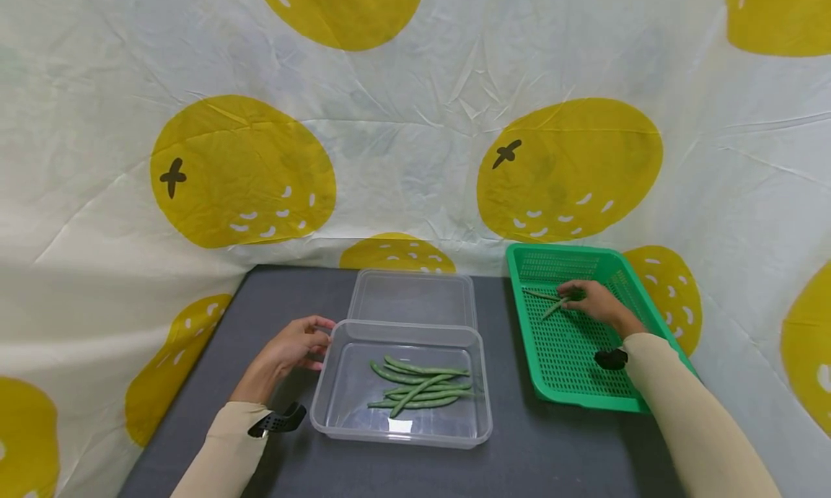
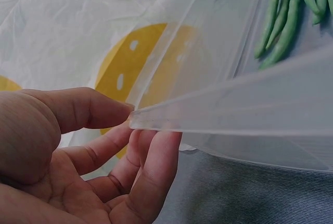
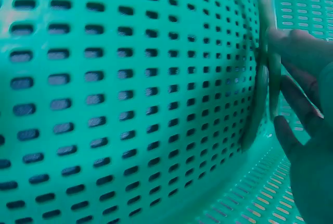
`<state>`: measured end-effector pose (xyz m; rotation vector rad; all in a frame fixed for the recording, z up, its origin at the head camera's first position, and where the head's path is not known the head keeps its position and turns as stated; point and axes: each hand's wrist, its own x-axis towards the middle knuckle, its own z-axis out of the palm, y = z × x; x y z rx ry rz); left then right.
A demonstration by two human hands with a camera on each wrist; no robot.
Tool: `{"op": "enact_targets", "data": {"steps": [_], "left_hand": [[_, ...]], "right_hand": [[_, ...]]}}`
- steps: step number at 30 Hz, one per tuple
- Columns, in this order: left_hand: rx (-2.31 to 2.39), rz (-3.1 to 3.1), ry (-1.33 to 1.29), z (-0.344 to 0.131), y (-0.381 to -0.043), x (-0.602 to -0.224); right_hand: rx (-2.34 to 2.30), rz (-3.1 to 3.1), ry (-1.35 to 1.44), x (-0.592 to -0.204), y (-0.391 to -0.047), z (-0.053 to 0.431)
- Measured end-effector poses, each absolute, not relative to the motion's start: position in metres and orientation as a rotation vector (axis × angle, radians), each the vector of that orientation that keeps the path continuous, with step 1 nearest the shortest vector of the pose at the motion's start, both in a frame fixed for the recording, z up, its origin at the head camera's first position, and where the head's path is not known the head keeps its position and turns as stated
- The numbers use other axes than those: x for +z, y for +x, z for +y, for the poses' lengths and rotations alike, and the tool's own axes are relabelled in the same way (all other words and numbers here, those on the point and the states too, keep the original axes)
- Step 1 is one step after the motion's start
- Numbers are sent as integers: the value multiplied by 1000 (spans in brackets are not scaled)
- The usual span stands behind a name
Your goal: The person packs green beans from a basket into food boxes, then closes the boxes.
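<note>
From the head view, a person works with two hands well apart at a dark table (image 1: 519, 462). The left hand (image 1: 295, 346) grips a clear container (image 1: 402, 439) at its back left corner; green beans (image 1: 425, 395) lie on its floor, mostly toward the right edge. A clear lid (image 1: 412, 296) lies behind, at the table's back edge. The right hand (image 1: 594, 303) reaches into a green basket (image 1: 587, 401) by the table's back right corner, pinching a bean (image 1: 555, 309).

In the left wrist view, the thumb presses on the container's rim, fingers curled beneath.

In the right wrist view, fingertips close on a bean beside the basket's slotted surface; whether a second bean alongside is also held cannot be told.
</note>
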<state>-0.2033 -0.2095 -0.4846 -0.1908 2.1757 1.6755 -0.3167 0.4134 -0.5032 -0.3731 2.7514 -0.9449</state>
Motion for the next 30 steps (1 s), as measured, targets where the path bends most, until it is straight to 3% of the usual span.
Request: {"op": "enact_targets", "data": {"steps": [30], "left_hand": [[1672, 2176, -174, -210, -204, -485]], "right_hand": [[-579, 2824, -618, -502, -308, 421]]}}
